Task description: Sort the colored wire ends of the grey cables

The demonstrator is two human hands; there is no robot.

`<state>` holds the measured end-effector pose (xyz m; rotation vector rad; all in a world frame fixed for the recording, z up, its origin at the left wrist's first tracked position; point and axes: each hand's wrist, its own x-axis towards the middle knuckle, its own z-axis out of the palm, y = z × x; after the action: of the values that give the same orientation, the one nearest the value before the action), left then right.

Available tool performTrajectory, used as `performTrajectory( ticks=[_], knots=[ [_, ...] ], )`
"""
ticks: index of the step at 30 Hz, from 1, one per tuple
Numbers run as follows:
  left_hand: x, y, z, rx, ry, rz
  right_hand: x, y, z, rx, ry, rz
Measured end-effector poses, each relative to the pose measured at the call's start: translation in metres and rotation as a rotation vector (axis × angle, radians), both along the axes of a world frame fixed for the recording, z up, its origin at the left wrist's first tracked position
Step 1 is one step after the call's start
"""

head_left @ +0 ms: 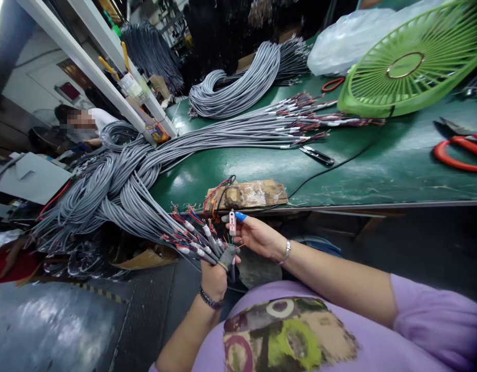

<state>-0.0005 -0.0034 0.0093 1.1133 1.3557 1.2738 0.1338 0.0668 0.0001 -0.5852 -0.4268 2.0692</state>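
Note:
My left hand (217, 274), with grey coverings on its fingers, is closed around a grey cable end whose thin coloured wires fan out at the top. In my right hand (259, 237), which has blue tape on one finger, is a small pink-and-white tool (233, 223), held upright just above those wires. Several grey cables with stripped ends and white sleeves (202, 252) lie beside my left hand. Behind the tool, at the bench edge, sits a taped wooden block (261, 194) with an orange and black part and red and black leads.
The green bench (378, 175) holds long bundles of grey cable (223, 134), black snips (317, 155), red-handled scissors (461, 150), a green fan (409, 64) and a clear plastic bag (347, 41). A metal post stands at the left; behind it sits another person (102, 121).

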Motion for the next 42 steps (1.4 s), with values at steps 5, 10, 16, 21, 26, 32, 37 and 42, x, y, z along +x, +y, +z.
performTrajectory(
  ticks=[5, 10, 16, 21, 26, 32, 37, 42],
  knots=[
    [0.002, 0.004, -0.005, -0.021, -0.012, -0.002, -0.003, -0.003, -0.004, 0.206, -0.316, -0.263],
    [0.003, 0.007, -0.006, -0.047, -0.009, -0.006, -0.009, -0.002, -0.006, 0.147, -0.199, -0.123],
    [0.003, 0.009, -0.007, -0.029, -0.037, 0.012, -0.01, 0.001, 0.0, -0.009, 0.044, -0.019],
    [0.003, 0.01, -0.007, -0.04, -0.047, 0.053, -0.011, 0.003, 0.001, -0.067, 0.05, -0.049],
    [0.005, 0.01, -0.005, -0.046, -0.036, 0.018, -0.012, 0.002, -0.001, -0.071, 0.063, -0.049],
    [0.002, 0.008, -0.005, -0.026, -0.013, 0.014, -0.008, -0.002, -0.002, -0.071, 0.06, 0.008],
    [-0.005, -0.001, -0.007, 0.016, -0.008, -0.024, -0.002, -0.003, 0.001, -0.051, 0.066, 0.096],
    [-0.008, -0.004, -0.009, 0.017, 0.02, -0.004, 0.005, -0.005, -0.005, -0.009, 0.04, 0.17]
  ],
)
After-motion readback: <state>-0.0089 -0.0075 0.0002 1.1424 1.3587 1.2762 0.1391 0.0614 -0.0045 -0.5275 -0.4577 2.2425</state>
